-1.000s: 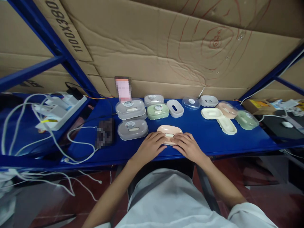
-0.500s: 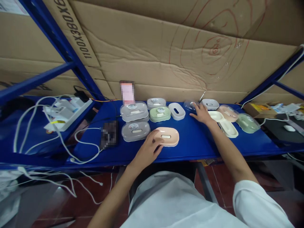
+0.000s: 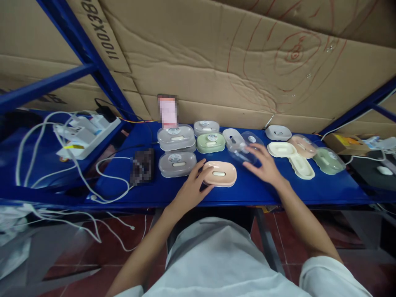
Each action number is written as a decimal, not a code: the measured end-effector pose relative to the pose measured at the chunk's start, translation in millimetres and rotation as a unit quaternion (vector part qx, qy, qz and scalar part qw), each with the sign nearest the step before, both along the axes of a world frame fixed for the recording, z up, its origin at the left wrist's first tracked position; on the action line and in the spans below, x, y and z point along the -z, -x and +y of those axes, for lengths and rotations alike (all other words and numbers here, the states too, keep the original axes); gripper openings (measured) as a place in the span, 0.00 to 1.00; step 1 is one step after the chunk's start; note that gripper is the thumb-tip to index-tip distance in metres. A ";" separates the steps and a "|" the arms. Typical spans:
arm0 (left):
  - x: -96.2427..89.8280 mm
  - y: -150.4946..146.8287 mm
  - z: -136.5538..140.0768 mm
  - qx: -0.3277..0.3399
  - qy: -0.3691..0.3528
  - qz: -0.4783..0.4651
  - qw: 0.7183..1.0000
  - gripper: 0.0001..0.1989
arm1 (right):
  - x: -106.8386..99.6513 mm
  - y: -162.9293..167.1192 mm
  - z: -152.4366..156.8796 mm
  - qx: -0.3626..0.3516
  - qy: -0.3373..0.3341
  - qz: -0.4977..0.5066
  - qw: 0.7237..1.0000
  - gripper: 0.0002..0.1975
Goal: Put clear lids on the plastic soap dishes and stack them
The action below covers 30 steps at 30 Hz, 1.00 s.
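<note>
A peach oval soap box (image 3: 225,176) without a lid lies on the blue tabletop near the front edge, a pale oblong slot in its middle. My left hand (image 3: 195,185) grips its left end, thumb along the near rim and fingers over the far side. Between the fingers of my right hand (image 3: 265,166) is a clear plastic lid (image 3: 243,156) with a round sticker, tilted above the table. It partly covers a grey oval tray (image 3: 232,138) behind it. Left of my left hand sits a grey lidded soap box (image 3: 177,164); beyond is a green lidded one (image 3: 210,142).
More grey lidded boxes (image 3: 176,138) stand at the back. To the right are cream trays (image 3: 303,167), a peach lidded box (image 3: 302,145), a green one (image 3: 328,161) and a grey one (image 3: 278,133). A power strip (image 3: 89,140) with white cables lies left.
My right hand has lifted the clear lid from the back of the table and brought it left and nearer, towards the peach box. My left hand stays on that box. The view has shifted slightly.
</note>
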<state>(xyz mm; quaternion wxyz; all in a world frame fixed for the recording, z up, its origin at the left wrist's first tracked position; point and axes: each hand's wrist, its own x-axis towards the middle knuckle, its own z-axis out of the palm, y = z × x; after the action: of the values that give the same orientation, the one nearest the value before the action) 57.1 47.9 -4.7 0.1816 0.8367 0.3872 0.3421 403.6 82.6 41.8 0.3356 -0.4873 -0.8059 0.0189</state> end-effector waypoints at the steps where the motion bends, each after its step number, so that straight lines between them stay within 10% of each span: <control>1: 0.9 -0.2 0.5 -0.006 0.008 -0.002 1.000 0.34 | 2.2 13.1 -11.8 -0.047 0.020 -0.013 0.999 0.28; 9: 5.5 -0.7 2.6 -0.002 0.043 -0.006 0.999 0.40 | 29.4 70.0 -44.3 -0.159 0.024 -0.096 0.982 0.34; 30: 4.6 -1.3 4.8 -0.006 0.037 -0.051 0.998 0.29 | 30.4 62.8 -45.2 -0.189 -0.010 -0.147 0.971 0.40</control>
<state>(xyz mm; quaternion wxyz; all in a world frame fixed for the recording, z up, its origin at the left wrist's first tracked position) 58.4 52.7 -9.4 0.2303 0.8083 0.3948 0.3711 340.8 37.4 11.4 0.2091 -0.3198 -0.9241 0.0020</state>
